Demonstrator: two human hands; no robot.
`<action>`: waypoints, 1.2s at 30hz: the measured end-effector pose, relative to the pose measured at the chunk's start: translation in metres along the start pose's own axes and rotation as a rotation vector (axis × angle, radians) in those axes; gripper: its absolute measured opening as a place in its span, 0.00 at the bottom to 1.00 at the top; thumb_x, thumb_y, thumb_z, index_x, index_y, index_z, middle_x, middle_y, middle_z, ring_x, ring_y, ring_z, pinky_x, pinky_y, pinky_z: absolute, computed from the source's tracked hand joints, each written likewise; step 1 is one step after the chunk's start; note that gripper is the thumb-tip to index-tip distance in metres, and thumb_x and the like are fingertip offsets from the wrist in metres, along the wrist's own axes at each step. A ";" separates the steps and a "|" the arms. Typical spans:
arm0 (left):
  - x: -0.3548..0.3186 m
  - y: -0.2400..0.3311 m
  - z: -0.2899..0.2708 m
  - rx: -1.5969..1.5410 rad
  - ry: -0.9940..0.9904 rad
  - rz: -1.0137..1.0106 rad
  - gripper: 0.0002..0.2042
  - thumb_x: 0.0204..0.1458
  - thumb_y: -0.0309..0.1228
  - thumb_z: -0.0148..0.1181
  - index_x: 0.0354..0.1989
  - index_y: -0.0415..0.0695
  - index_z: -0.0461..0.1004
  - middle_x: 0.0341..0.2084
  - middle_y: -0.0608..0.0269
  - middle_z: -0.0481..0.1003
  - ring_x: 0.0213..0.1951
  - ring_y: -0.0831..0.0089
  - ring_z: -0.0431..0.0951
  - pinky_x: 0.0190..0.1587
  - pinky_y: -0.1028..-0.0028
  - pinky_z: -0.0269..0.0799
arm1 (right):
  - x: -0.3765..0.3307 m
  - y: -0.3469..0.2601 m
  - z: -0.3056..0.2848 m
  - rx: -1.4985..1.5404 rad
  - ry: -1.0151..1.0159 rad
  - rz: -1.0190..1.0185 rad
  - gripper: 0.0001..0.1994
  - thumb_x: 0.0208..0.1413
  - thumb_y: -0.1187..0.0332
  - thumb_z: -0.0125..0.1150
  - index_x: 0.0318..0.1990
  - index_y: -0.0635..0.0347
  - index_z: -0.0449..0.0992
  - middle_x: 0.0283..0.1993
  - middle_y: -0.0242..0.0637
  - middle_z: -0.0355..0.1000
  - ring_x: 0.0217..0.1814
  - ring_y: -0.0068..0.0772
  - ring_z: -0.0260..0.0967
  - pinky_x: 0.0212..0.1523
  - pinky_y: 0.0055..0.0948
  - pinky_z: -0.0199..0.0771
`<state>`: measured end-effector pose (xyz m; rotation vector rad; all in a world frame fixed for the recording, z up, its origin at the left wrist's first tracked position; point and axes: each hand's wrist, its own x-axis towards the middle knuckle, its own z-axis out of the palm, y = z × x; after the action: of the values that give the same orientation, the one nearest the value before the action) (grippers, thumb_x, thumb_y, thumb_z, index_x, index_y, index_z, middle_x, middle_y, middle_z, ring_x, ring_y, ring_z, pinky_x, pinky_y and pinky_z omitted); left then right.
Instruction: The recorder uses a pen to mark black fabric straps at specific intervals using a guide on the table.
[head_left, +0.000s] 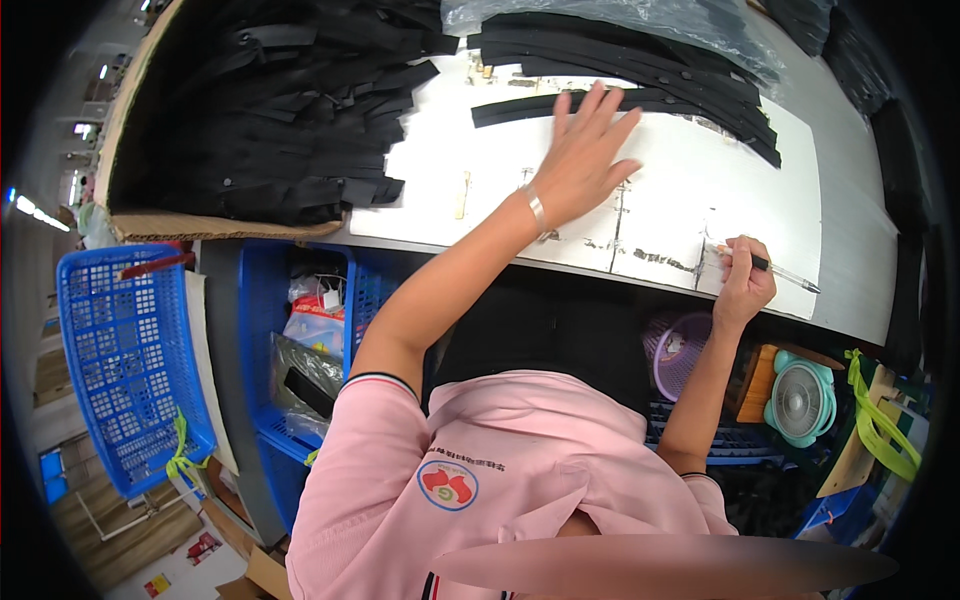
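Observation:
My left hand is spread, its fingertips on a long curved black fabric strip that lies on a white board. Dark lines and smudged marks show on this board below the palm. Lower right, over the board's near edge, my right hand is closed round a pen with a clear barrel and a black part. The pen lies across the fingers, one end pointing right. Behind my left hand, more black strips are laid together along the far side of the board.
A cardboard box heaped with black strips stands at the left. Blue plastic baskets are left and below the table. A purple basket and a small teal fan sit below right. Clear plastic sheeting lies at the back.

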<state>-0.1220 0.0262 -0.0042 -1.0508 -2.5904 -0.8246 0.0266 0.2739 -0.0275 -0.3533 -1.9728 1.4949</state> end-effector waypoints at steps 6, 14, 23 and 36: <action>-0.122 -0.013 -0.087 0.239 0.075 -0.274 0.34 0.46 0.12 0.46 0.65 0.46 0.72 0.70 0.52 0.64 0.77 0.53 0.50 0.76 0.42 0.29 | 0.001 -0.003 -0.002 -0.031 -0.015 0.078 0.09 0.67 0.70 0.59 0.39 0.68 0.81 0.34 0.31 0.77 0.30 0.15 0.66 0.33 0.17 0.66; -0.166 -0.104 -0.145 0.627 0.207 -0.369 0.31 0.46 0.09 0.54 0.62 0.44 0.74 0.68 0.54 0.66 0.75 0.50 0.55 0.76 0.47 0.41 | 0.003 -0.004 0.004 -0.029 -0.016 0.093 0.09 0.67 0.70 0.61 0.39 0.67 0.81 0.32 0.31 0.76 0.31 0.15 0.66 0.34 0.18 0.66; -0.147 -0.139 -0.148 0.467 0.312 -0.362 0.19 0.44 0.09 0.58 0.44 0.41 0.79 0.66 0.55 0.69 0.73 0.55 0.59 0.76 0.52 0.46 | 0.005 -0.007 0.009 -0.109 -0.033 0.048 0.09 0.67 0.69 0.62 0.39 0.67 0.82 0.31 0.32 0.77 0.30 0.16 0.68 0.33 0.18 0.68; -0.121 -0.103 -0.163 0.385 0.285 -0.161 0.24 0.54 0.37 0.71 0.59 0.47 0.76 0.65 0.55 0.70 0.71 0.53 0.62 0.75 0.49 0.46 | 0.002 0.001 0.006 -0.104 0.024 0.044 0.09 0.68 0.68 0.61 0.40 0.63 0.82 0.27 0.25 0.72 0.25 0.10 0.59 0.25 0.14 0.55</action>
<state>-0.1070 -0.1977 0.0374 -0.5777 -2.4700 -0.4387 0.0218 0.2708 -0.0287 -0.4604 -2.0402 1.4116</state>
